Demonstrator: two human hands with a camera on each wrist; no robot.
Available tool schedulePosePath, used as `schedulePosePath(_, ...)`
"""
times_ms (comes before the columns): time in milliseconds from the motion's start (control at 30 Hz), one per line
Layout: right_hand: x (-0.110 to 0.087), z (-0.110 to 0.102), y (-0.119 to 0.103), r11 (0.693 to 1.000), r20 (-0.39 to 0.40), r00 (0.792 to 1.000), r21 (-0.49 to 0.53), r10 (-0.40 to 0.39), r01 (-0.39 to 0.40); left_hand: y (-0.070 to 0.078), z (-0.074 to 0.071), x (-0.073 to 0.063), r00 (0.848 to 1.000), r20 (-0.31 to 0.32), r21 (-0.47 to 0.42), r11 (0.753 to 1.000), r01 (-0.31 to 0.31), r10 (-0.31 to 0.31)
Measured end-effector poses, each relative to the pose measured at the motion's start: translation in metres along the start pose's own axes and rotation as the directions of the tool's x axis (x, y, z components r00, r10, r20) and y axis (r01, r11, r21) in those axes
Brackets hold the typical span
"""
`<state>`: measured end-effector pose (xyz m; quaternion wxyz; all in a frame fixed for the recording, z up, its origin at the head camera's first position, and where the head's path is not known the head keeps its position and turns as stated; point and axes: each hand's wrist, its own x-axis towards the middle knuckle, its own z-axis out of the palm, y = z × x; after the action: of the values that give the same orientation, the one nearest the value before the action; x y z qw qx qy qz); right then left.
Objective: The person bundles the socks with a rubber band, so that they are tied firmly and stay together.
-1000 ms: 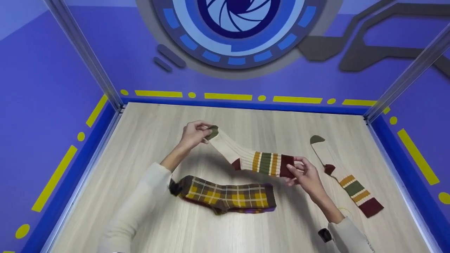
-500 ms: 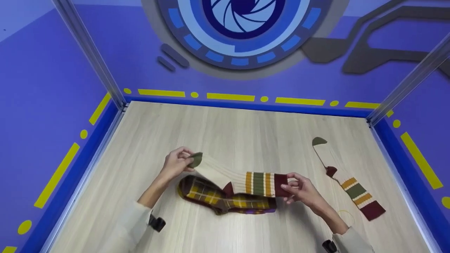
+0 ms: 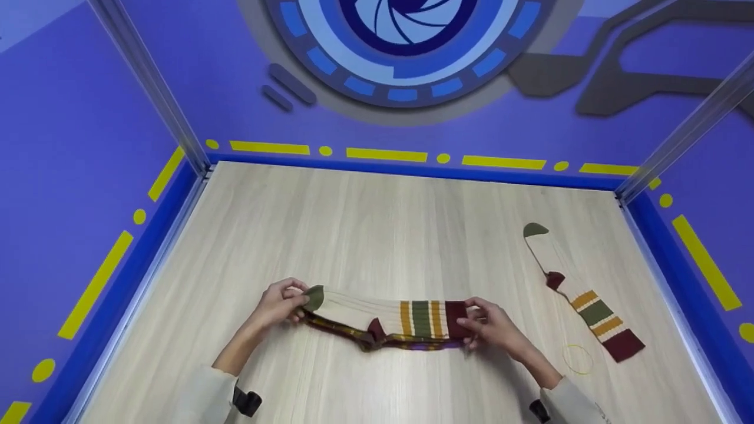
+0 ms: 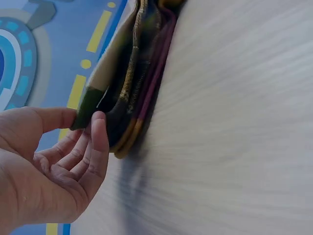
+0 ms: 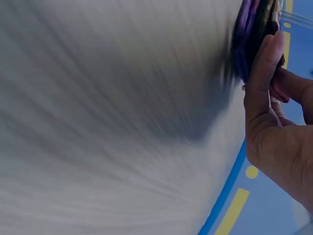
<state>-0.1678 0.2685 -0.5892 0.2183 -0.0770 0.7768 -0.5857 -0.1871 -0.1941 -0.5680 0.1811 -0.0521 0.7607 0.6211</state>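
A cream sock (image 3: 353, 310) with a green toe, a dark red heel and cuff, and orange and green stripes stretches between both hands. My left hand (image 3: 279, 304) pinches its green toe; in the left wrist view the thumb and fingers close on that toe (image 4: 87, 105). At the other end my right hand (image 3: 493, 325) pinches the dark red cuff. Directly under the cream sock lies a stack of plaid socks (image 3: 347, 333), mostly covered, its lower edge showing brown, yellow and purple. The left wrist view shows several layers in this stack (image 4: 137, 93).
A matching striped sock (image 3: 574, 294) lies slanted at the right of the wooden table (image 3: 377, 224). Beside its cuff is a thin yellow loop (image 3: 578, 360). Blue walls (image 3: 389, 132) with metal corner posts enclose the table at the back and sides.
Both hands have brought the cream sock down and to the left, from above and behind the plaid stack to over it. The plaid top, visible before, is now mostly covered.
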Motion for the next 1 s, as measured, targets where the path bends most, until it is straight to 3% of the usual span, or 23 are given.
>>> schedulePosePath(167, -0.005, -0.007, -0.003, 0.997, 0.083, 0.996, 0.055, 0.040, -0.045, 0.003, -0.001, -0.001, 1.000, -0.011, 0.036, 0.999, 0.011, -0.011)
schedulePosePath(267, -0.006, -0.006, -0.002, 0.997, 0.079, 0.996, 0.055, 0.049, -0.053, -0.001, 0.001, -0.001, 1.000, -0.014, 0.095, 0.995, 0.001, 0.000)
schedulePosePath(400, -0.004, 0.001, 0.002, 0.998, -0.025, 0.999, -0.064, -0.022, 0.021, -0.008, 0.002, 0.000, 0.999, -0.032, 0.135, 0.990, -0.026, 0.030)
schedulePosePath(533, -0.003, 0.004, 0.005, 0.975, -0.139, 0.982, -0.198, -0.126, 0.097, -0.010, 0.000, 0.001, 0.993, -0.056, 0.127, 0.988, -0.092, 0.099)
schedulePosePath(700, -0.007, 0.007, 0.008, 0.964, -0.185, 0.965, -0.227, -0.184, 0.140, -0.011, 0.002, 0.004, 0.981, -0.086, 0.133, 0.978, -0.163, 0.175)
schedulePosePath(833, -0.010, 0.009, 0.011, 0.943, -0.178, 0.954, -0.274, -0.241, 0.187, -0.012, 0.003, 0.005, 0.964, -0.067, 0.197, 0.951, -0.239, 0.256)
schedulePosePath(1000, -0.010, 0.012, 0.012, 0.925, -0.184, 0.955, -0.343, -0.234, 0.161, -0.016, 0.001, 0.007, 0.941, 0.049, 0.298, 0.894, -0.335, 0.336)
